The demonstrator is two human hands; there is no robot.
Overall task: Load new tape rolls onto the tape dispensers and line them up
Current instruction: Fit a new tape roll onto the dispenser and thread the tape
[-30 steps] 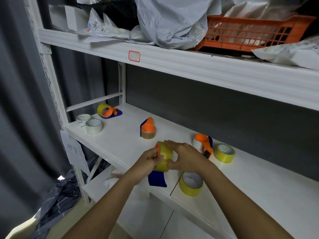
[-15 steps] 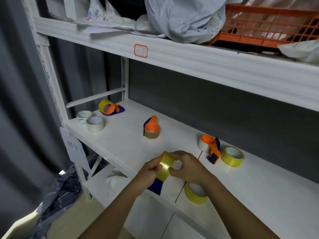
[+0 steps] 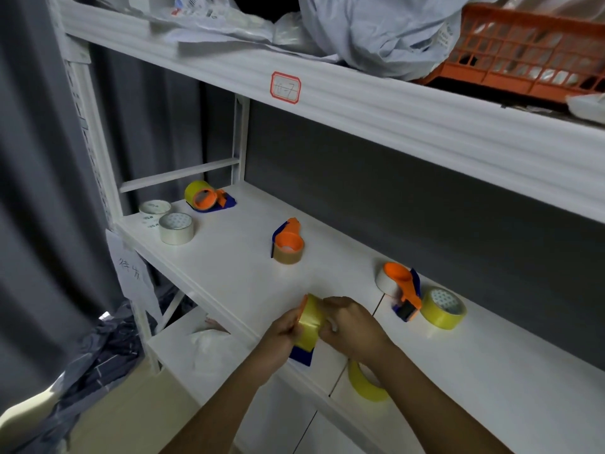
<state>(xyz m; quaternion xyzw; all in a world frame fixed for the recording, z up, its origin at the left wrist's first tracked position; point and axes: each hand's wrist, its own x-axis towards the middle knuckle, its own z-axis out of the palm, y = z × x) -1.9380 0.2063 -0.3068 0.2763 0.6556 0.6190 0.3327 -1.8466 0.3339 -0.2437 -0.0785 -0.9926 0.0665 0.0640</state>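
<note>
Both my hands hold one orange-and-blue tape dispenser point(image 3: 300, 353) with a yellow tape roll point(image 3: 310, 326) on it, just above the white shelf's point(image 3: 229, 273) front edge. My left hand point(image 3: 283, 332) grips its left side. My right hand point(image 3: 352, 326) curls round the roll's right side. Three more loaded dispensers lie on the shelf: one with a yellow roll point(image 3: 204, 196) at the far left, one with a brown roll point(image 3: 288, 245) in the middle, one with a white roll point(image 3: 397, 286) to the right.
Loose rolls lie about: two white ones point(image 3: 175, 227) at the shelf's left end, a yellow one point(image 3: 442, 308) beside the right dispenser, another yellow one point(image 3: 365, 385) under my right wrist. The upper shelf point(image 3: 393, 119) carries bags and an orange basket point(image 3: 523, 47). A lower shelf holds a white bag point(image 3: 209, 345).
My hands have lowered the dispenser and roll toward the shelf's front edge, and the roll has turned more edge-on. The camera has moved closer and tilted.
</note>
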